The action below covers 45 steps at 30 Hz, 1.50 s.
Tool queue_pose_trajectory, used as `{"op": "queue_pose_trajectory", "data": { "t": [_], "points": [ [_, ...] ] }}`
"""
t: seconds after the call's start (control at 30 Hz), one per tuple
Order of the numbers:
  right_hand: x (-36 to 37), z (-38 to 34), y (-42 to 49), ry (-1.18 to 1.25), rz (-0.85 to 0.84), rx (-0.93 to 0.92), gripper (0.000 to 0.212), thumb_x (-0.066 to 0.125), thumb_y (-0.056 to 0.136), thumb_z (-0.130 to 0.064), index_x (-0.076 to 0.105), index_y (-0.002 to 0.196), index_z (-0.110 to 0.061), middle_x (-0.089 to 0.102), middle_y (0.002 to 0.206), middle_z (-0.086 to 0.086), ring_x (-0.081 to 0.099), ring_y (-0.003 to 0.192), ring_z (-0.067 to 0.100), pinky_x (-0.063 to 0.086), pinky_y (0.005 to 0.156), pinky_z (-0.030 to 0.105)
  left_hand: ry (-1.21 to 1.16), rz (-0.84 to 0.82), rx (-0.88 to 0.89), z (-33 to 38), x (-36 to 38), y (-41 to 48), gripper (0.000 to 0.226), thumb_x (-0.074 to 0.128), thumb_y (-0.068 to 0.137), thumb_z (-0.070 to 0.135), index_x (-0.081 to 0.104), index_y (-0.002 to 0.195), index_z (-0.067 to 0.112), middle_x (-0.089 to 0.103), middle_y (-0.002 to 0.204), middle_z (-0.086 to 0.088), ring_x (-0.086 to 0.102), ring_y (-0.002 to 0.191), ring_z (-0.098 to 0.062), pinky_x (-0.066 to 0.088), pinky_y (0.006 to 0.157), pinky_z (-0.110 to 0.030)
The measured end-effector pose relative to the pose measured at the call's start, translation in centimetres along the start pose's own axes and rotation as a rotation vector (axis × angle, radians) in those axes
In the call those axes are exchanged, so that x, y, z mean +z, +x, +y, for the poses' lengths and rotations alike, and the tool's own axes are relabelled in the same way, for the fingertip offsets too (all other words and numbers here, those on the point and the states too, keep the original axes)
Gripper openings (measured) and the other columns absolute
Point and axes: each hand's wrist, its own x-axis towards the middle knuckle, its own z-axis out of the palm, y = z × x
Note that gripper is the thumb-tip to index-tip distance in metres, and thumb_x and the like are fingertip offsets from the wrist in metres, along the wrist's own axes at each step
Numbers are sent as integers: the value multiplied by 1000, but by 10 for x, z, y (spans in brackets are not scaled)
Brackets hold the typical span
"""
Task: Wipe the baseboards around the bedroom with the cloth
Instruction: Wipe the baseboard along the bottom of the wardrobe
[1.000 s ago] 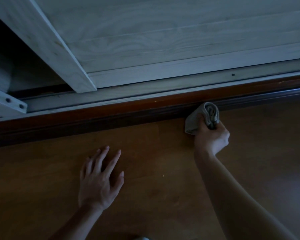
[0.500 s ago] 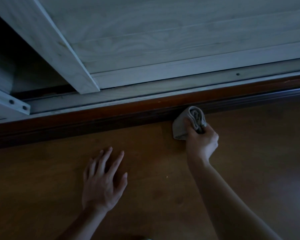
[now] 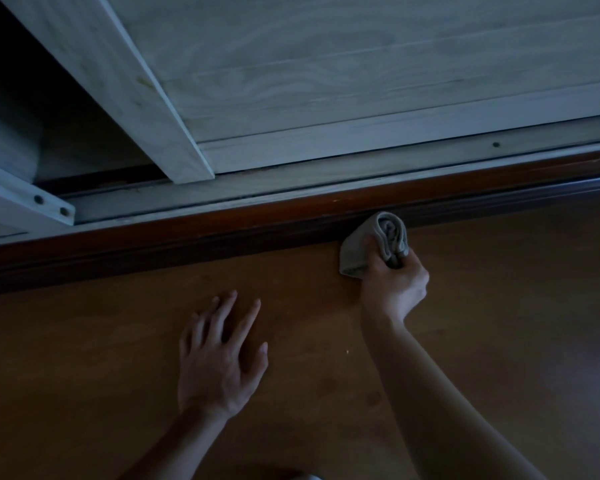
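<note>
A dark reddish-brown baseboard (image 3: 194, 233) runs across the view from lower left to upper right, below a pale wooden sliding wardrobe door. My right hand (image 3: 395, 282) grips a bunched grey cloth (image 3: 374, 242), and the cloth presses against the baseboard's lower edge where it meets the floor. My left hand (image 3: 222, 351) lies flat on the wooden floor with fingers spread, well left of the cloth and a short way in front of the baseboard.
The pale wardrobe door (image 3: 361, 74) and its track (image 3: 291, 181) sit just above the baseboard. At the left the wardrobe stands open, dark inside, with a white bracket (image 3: 49, 206). Brown wooden floor (image 3: 499, 306) fills the lower half.
My right hand has slid the cloth leftward along the baseboard, most of it in the first half second. My left hand has stayed planted on the floor.
</note>
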Motion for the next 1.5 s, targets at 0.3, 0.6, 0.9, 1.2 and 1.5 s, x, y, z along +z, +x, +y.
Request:
{"op": "queue_pose_trajectory", "data": {
  "t": [0.3, 0.6, 0.9, 1.2, 1.5],
  "points": [
    [25, 9, -34, -54, -155, -47, 8, 73, 91, -34, 71, 87, -27, 67, 75, -14, 61, 72, -7, 40, 56, 4, -39, -2, -5, 0, -1, 1, 62, 36, 94, 62, 46, 149, 38, 35, 160, -1, 30, 147, -29, 20, 117, -51],
    [0, -2, -10, -171, -346, -128, 19, 71, 92, -36, 67, 103, -20, 63, 86, -17, 59, 75, -9, 44, 57, 3, -73, -11, -5, 2, -6, 1, 63, 38, 92, 60, 53, 146, 34, 39, 158, -4, 34, 143, -32, 28, 114, -57],
    [-20, 17, 26, -120, -285, -339, 17, 76, 88, -30, 67, 100, -22, 67, 93, -12, 60, 87, -4, 43, 66, 5, -62, 12, -50, 5, -2, -1, 62, 36, 91, 65, 50, 147, 41, 34, 160, 6, 33, 142, -28, 34, 107, -61],
    [-42, 7, 52, -88, -232, -403, 19, 77, 88, -37, 65, 99, -27, 63, 91, -14, 58, 85, -6, 42, 68, 4, -142, 60, 115, 111, 2, 31, 58, 42, 96, 55, 53, 147, 30, 41, 156, 0, 43, 138, -25, 24, 119, -50],
    [-81, 2, 95, -74, -85, -310, 18, 76, 88, -35, 68, 97, -21, 65, 88, -13, 60, 82, -4, 40, 63, 0, -36, 24, 95, 127, 11, 41, 58, 40, 96, 53, 47, 150, 33, 36, 159, 0, 33, 145, -25, 18, 121, -48]
  ]
}}
